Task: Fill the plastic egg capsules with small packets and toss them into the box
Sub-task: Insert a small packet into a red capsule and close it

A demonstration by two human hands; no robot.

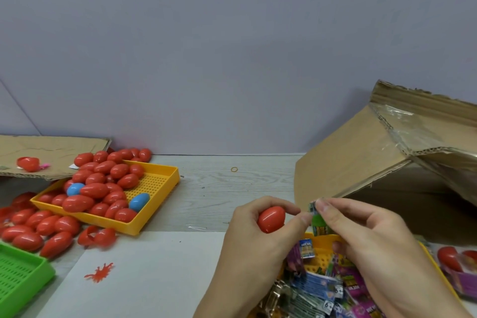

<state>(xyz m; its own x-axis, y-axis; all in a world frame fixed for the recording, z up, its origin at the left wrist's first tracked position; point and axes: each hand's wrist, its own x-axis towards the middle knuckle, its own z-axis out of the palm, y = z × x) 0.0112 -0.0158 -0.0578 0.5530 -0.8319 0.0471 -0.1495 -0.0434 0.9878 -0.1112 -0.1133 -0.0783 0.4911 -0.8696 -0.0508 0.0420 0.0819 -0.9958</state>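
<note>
Left hand: the left hand (254, 224), low and right of centre in the frame, has its fingers curled round a closed red egg capsule (271, 219).
Right hand: the right hand (361, 230), just right of it, pinches a small green packet (318, 222) between thumb and forefinger, close beside the capsule.
Packets: a yellow tray of packets (320, 289) lies under both hands at the bottom edge.
Box: the open cardboard box (361, 152) lies tipped on its side at the right of the frame.
Egg supply: a yellow tray (165, 175) at centre left is heaped with red capsules (103, 183) and two blue capsules (139, 201); more red ones lie spilled on the table (219, 188) to its left.
Lower left: the corner of a green tray (23, 276).
</note>
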